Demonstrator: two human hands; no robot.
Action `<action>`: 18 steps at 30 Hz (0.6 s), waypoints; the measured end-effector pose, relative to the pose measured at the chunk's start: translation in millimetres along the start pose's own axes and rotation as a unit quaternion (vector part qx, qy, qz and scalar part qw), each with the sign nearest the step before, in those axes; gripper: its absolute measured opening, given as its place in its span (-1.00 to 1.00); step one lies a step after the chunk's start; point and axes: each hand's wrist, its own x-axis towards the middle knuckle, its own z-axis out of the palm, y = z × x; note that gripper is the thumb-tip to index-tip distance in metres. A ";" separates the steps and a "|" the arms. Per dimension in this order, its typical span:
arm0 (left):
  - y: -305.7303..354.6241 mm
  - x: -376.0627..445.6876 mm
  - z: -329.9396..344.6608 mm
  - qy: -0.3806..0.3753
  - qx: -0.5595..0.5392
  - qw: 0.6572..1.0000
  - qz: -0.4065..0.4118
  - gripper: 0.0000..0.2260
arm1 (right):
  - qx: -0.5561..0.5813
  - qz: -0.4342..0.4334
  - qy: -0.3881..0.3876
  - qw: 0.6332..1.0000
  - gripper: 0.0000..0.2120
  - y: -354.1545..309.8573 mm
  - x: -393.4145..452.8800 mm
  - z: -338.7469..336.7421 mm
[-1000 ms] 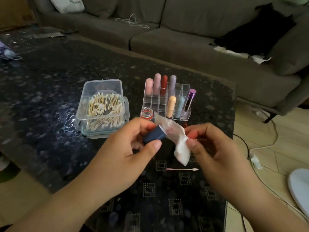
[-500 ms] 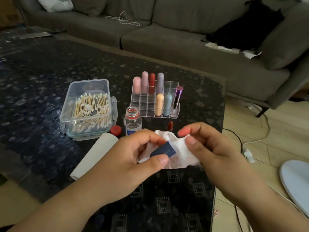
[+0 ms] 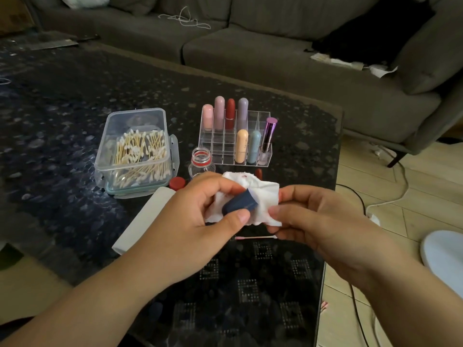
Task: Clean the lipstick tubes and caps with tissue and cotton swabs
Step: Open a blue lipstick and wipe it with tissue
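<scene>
While our left hand pinches the navy lipstick cap above the worktop's near edge, our right hand pinches the tissue against it; we should turn the cap slowly.

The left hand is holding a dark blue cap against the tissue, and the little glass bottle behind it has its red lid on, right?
Not quite. The head view shows the glass bottle open, with its red lid lying on the table beside it. The rest is right: the left hand holds the dark blue cap against the tissue.
</scene>
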 end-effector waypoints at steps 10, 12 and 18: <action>-1.5 1.7 -1.7 -0.050 -0.113 0.991 -0.043 -0.79 | -0.180 -0.126 0.007 0.976 -0.84 0.8 -3.0 0.2; -2.1 0.3 -0.4 -0.059 -0.159 0.984 -0.063 -0.75 | -0.163 -0.152 -0.004 0.975 -0.84 1.3 -3.9 -0.9; -1.5 -2.0 4.0 -0.051 -0.223 0.971 -0.072 -0.75 | -0.085 -0.149 -0.003 0.985 -0.75 5.9 1.6 0.2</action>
